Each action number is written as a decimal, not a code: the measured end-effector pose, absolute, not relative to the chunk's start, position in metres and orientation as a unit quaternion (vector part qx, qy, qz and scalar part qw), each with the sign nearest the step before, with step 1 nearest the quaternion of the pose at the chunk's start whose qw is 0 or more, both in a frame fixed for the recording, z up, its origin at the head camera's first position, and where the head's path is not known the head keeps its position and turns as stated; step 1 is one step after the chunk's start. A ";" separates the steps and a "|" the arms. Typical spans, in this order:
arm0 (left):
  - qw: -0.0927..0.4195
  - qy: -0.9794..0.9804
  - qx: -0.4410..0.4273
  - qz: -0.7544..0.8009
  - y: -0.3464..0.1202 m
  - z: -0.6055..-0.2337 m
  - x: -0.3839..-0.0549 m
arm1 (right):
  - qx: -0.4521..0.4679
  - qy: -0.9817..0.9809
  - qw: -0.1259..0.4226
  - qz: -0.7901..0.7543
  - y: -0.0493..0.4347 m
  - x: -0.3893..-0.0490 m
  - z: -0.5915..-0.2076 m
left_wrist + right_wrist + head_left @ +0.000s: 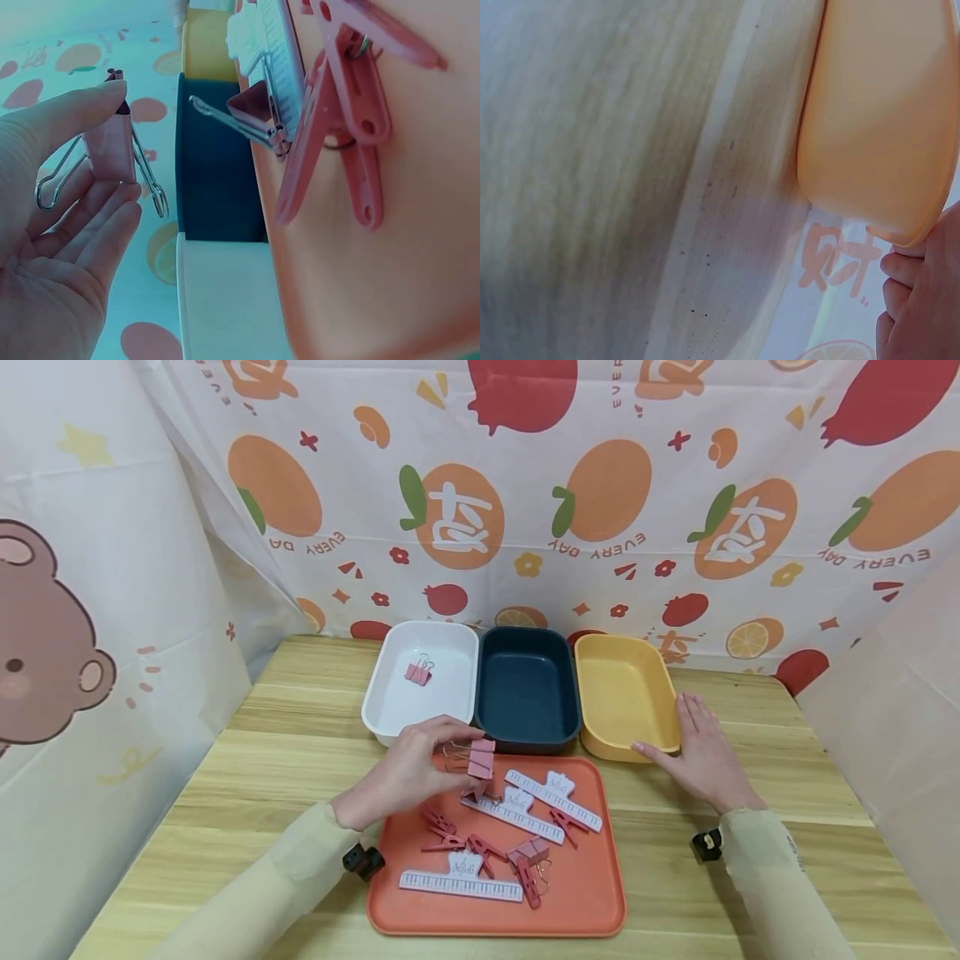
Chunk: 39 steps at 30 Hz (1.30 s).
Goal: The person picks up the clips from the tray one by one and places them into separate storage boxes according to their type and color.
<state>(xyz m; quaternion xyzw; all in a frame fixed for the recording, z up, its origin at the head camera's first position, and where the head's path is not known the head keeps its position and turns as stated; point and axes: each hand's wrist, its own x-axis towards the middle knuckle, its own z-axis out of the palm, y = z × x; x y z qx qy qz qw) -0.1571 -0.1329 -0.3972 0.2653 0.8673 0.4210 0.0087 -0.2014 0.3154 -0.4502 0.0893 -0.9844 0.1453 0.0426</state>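
Note:
My left hand (pixel 412 772) pinches a pink binder clip (pixel 481 759) between thumb and fingers above the tray's back edge; its wire handles stick out in the left wrist view (pixel 111 146). Another pink binder clip (pixel 418 673) lies in the white bin (pixel 382 710). At the yellow bin (pixel 630 745), my right hand (pixel 701 756) rests against the right side with straight fingers, thumb at the front corner. On the orange tray (pixel 570 914) lie white piano-pattern ruler clips (pixel 461 885), pink clothespins (pixel 527 883) and more pink binder clips (pixel 529 852).
A dark blue bin (pixel 528 745) stands between the white and yellow bins, in a row behind the tray. The wooden table (pixel 300 743) ends at a fruit-print cloth (pixel 525 585) at the back, with more cloth on both sides.

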 end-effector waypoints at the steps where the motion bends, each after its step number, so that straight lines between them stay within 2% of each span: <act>1: 0.005 0.866 0.266 0.423 -0.134 -0.397 -0.158 | 0.089 -0.984 0.042 0.146 0.315 -0.201 -0.450; 27: -0.011 0.863 0.258 0.433 -0.140 -0.396 -0.157 | 0.090 -0.981 0.044 0.165 0.316 -0.201 -0.450; 39: -0.043 0.851 0.243 0.463 -0.149 -0.388 -0.163 | 0.091 -0.981 0.040 0.167 0.315 -0.202 -0.449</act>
